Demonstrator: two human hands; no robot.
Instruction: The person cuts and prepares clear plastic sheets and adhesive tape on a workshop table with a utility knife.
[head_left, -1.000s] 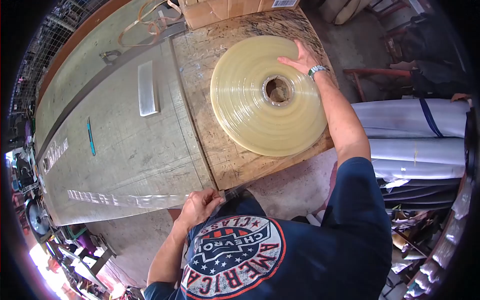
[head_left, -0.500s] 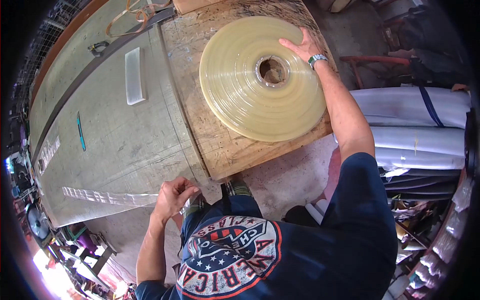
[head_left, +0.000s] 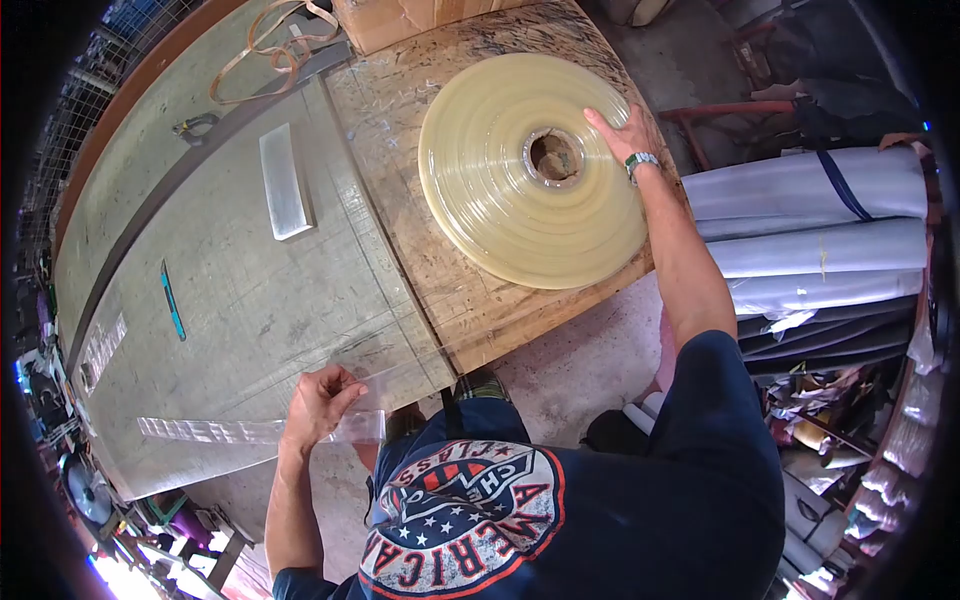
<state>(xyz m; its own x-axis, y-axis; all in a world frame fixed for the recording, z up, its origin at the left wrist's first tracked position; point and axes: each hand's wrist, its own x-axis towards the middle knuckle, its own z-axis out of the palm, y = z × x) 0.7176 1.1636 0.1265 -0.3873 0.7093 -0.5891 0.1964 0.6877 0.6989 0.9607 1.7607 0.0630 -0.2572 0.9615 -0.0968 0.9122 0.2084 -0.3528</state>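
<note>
A large roll of clear yellowish plastic strip [head_left: 480, 190] lies flat on the wooden board, its hollow core facing up. My right hand [head_left: 625, 135] rests on the roll's right edge with the fingers spread. At the table's near edge my left hand [head_left: 325, 400] pinches the end of a clear plastic film that stretches faintly toward the roll. Below that hand, another clear strip [head_left: 215, 431] lies along the near edge, its end past the table edge.
On the grey table [head_left: 230, 330] lie a clear block or stack of strips [head_left: 286, 185], a teal cutter [head_left: 172, 300] and dark-handled pliers [head_left: 195, 127]. A cardboard box [head_left: 400, 20] and tangled tan straps [head_left: 285, 62] are at the back. Wrapped rolls [head_left: 810, 230] stand right.
My left hand has moved slightly left, drawing the film out from the roll. My right hand has slid a little down the roll's edge. The whole view has shifted slightly.
</note>
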